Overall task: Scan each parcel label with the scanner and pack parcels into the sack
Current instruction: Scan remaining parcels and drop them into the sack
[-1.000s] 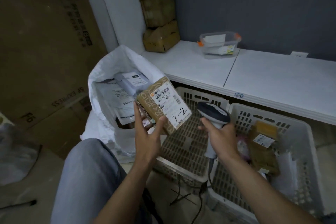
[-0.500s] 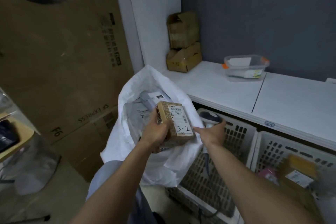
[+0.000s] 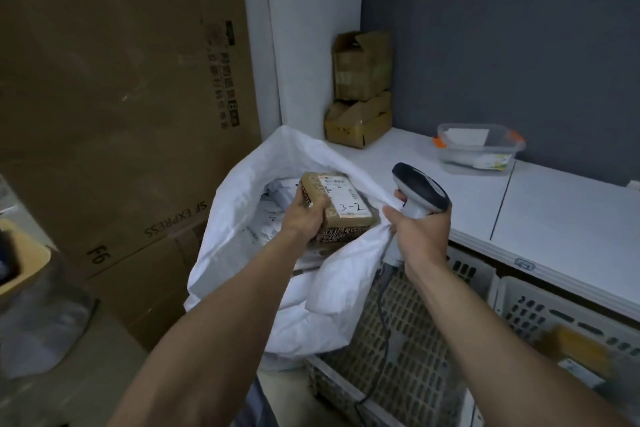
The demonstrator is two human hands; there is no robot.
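White woven sack [image 3: 311, 305] propped open between big brown carton [image 3: 121, 97] and counter [image 3: 554, 218], mouth up. Brown cardboard parcel [image 3: 341, 215] at sack mouth, label [image 3: 341, 194] facing up with handwritten "3-2". Left grip [image 3: 304, 215] curled round parcel's near-left corner. Right grip [image 3: 420, 236] wrapped round scanner [image 3: 420, 189] handle, also pinching sack's right rim against it; scanner head above counter edge. Grey mailers [image 3: 280, 191] inside sack, behind and under parcel. Sack's raised near rim hiding parcel's underside; cannot tell whether resting on mailers or held clear. Scanner cable [image 3: 381, 322] down across perforated crate [image 3: 408, 357] below counter. Second crate [image 3: 554, 315] to right, blurred brown packet inside. On counter: clear plastic tub [image 3: 479, 152] with orange clips, well apart from sack; two stacked cardboard boxes [image 3: 362, 90] in corner, just behind sack's far rim.
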